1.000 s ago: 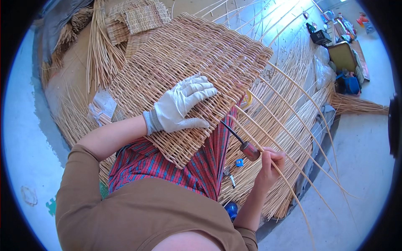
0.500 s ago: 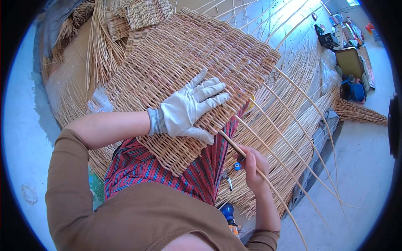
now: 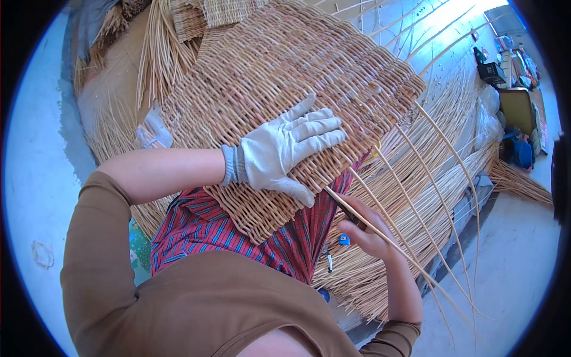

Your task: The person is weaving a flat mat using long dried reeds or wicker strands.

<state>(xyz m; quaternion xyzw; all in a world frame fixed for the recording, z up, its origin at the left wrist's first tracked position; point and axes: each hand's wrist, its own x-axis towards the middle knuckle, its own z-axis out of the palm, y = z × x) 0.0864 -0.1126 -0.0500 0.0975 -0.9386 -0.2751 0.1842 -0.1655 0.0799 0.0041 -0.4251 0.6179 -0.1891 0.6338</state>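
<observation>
A large woven wicker panel rests tilted across my lap. My left hand, in a white work glove, lies flat on it with fingers spread. Below the panel's lower right edge, my bare right hand is closed around a slim dark tool; its kind is unclear. A pale wicker rod runs from that edge past my right hand, alongside the tool. Several other rods stick out from the same edge and curve down to the right. The tool's tip meets the panel's edge.
Long bundles of loose wicker rods cover the floor to the right. More rods and smaller woven pieces lie at the far left. A small blue tape measure sits near my right hand. A black crate stands far right.
My right hand has shifted slightly up and right and turned, gripping nearer the panel, with the dark tool showing more. The panel and my left hand appear farther right in view.
</observation>
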